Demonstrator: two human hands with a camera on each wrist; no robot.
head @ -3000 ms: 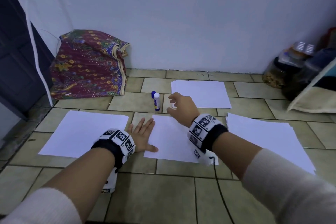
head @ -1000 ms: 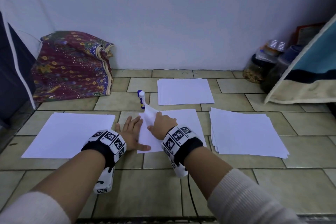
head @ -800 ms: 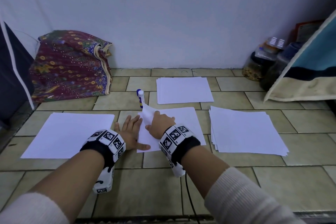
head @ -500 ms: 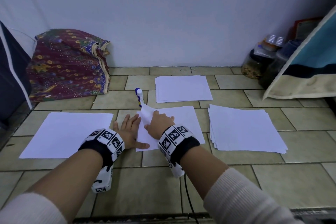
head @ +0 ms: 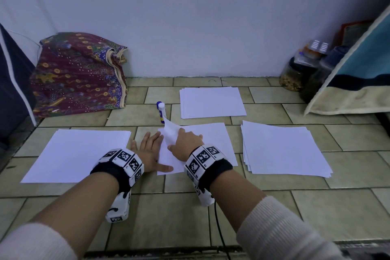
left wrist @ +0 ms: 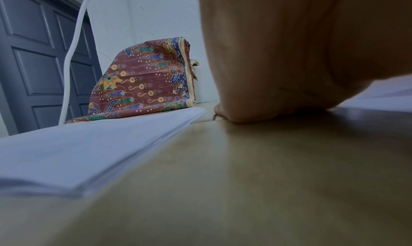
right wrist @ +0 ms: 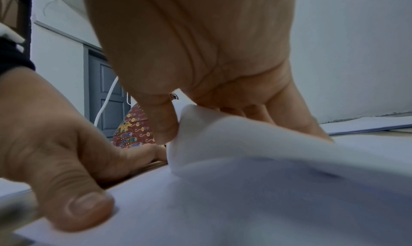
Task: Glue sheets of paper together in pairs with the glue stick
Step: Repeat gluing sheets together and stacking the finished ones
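Fingers lifting the far-left corner of the middle sheet

Right hand (head: 186, 141) is pinching the raised far-left corner of the white paper sheet (head: 211, 139) lying in the middle of the tiled floor (head: 190, 213); in the right wrist view the thumb and fingers (right wrist: 163, 124) are closing on the curled corner, so this hand is gripping paper. Left hand (head: 148, 150) is lying flat with fingers spread, holding nothing, its thumb (right wrist: 87, 207) pressing down the near-left edge of the same sheet.

Just beyond the lifted corner, the white glue stick with blue cap (head: 161, 111) is lying on the floor, its long axis running roughly away from the person. It is sitting ahead of both hands, and the right hand appears nearer. A reach for it would likely go straight forward past the corner.

Further out, a white stack (head: 212, 101) is lying beyond the hands, another stack (head: 282, 150) to the right, and a third (head: 78, 154) to the left. A patterned maroon fabric bundle (head: 78, 74) is leaning against the wall.
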